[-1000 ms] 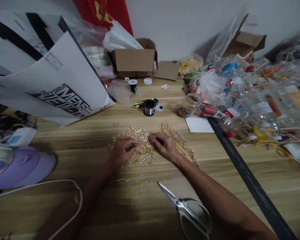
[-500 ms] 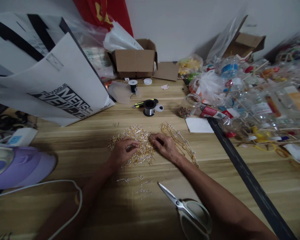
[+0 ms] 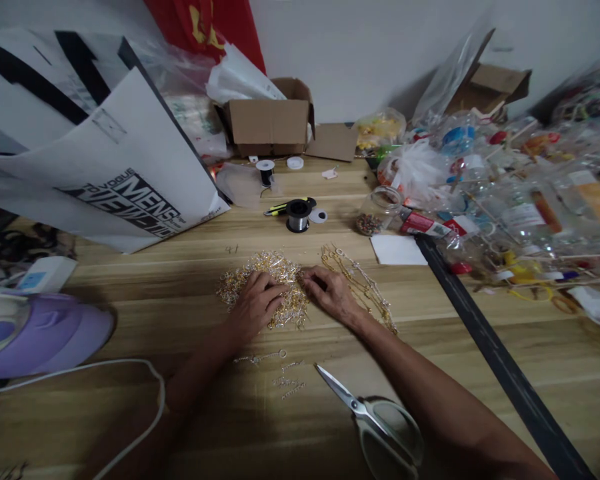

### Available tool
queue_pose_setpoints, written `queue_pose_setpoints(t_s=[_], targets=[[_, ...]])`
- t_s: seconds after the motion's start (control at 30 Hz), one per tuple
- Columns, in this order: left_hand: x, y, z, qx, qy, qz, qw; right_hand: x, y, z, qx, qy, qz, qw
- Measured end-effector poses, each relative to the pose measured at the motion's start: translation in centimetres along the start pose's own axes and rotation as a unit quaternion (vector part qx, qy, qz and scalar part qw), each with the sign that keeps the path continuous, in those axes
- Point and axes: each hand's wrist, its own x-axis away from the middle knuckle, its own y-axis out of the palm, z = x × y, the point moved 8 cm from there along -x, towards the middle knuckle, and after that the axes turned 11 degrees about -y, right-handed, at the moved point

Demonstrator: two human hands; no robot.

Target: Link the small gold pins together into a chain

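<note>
A heap of small gold metal findings (image 3: 280, 270) lies on the wooden table (image 3: 180, 300). My left hand (image 3: 257, 305) rests on the heap's near left side, fingers stretched forward and lying flat on the pieces. My right hand (image 3: 331, 293) sits at the heap's right edge with its fingers curled down into the pieces; what they pinch is hidden. Gold chains (image 3: 367, 288) lie in a line just right of my right hand. A few short silver chain pieces (image 3: 280, 370) lie nearer to me, below the hands.
Scissors (image 3: 377, 423) lie near the front edge by my right forearm. A wire spool (image 3: 299, 215), a bead jar (image 3: 377, 212) and a cardboard box (image 3: 271, 120) stand behind. A white bag (image 3: 115, 167) fills the left, bottles and clutter (image 3: 520, 200) the right, a purple iron (image 3: 35, 330) the far left.
My left hand has slid forward and a little right onto the heap, its fingers flattening out from a pinch. My right hand has stayed in place.
</note>
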Motion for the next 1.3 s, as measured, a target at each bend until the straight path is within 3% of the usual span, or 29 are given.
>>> queue_pose_setpoints(t_s=[0.43, 0.77, 1.3], targets=[[-0.1, -1.2, 0.1, 0.032, 0.028, 0.051, 0.998, 0.1, 0.0, 0.1, -0.005, 0.003, 0.004, 1.0], [-0.3, -2.1, -0.6, 0.064, 0.005, 0.07, 0.995, 0.1, 0.0, 0.2, -0.008, 0.004, 0.001, 1.0], [-0.1, -0.6, 0.6, 0.012, 0.024, 0.02, 0.999, 0.1, 0.0, 0.2, -0.005, 0.009, -0.003, 1.0]])
